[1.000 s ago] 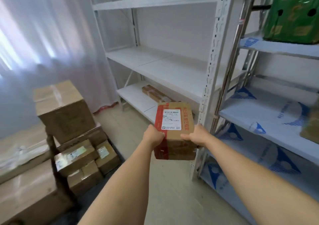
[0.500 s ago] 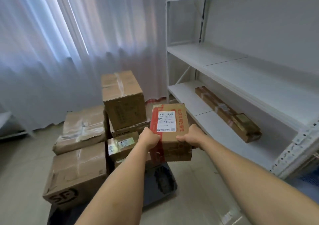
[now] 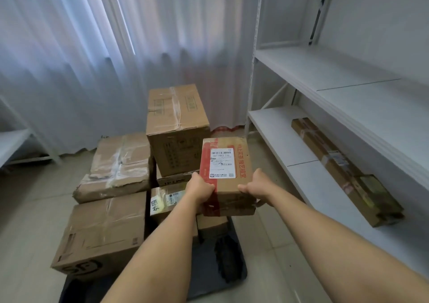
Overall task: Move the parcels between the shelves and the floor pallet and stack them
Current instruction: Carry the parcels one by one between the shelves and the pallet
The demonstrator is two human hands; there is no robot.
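Parcels crowd a dark floor pallet (image 3: 209, 279) beneath white curtains (image 3: 92, 59): at far left a white rack (image 3: 14, 140) edges into view, then a crumpled, tape-wrapped carton (image 3: 116, 168) lies behind a large printed carton (image 3: 102, 235) at the pallet's near left corner. Just right of them a tall taped box (image 3: 176, 128) tops the stack, standing on flatter boxes, with a labelled small box (image 3: 167, 200) lower down in front of it. Centre frame, a person holds a red-taped parcel (image 3: 226, 175) with a white shipping label in the air above the pallet's right side, just beside the tall box — the left hand (image 3: 200, 190) grips its near left edge, fingers curled round the cardboard, while the right hand (image 3: 255, 185) clasps the near right corner the same way. At right stands a white shelving unit (image 3: 325, 70), and a long flat parcel (image 3: 346, 175) lies on its lowest shelf — well apart from the stack.
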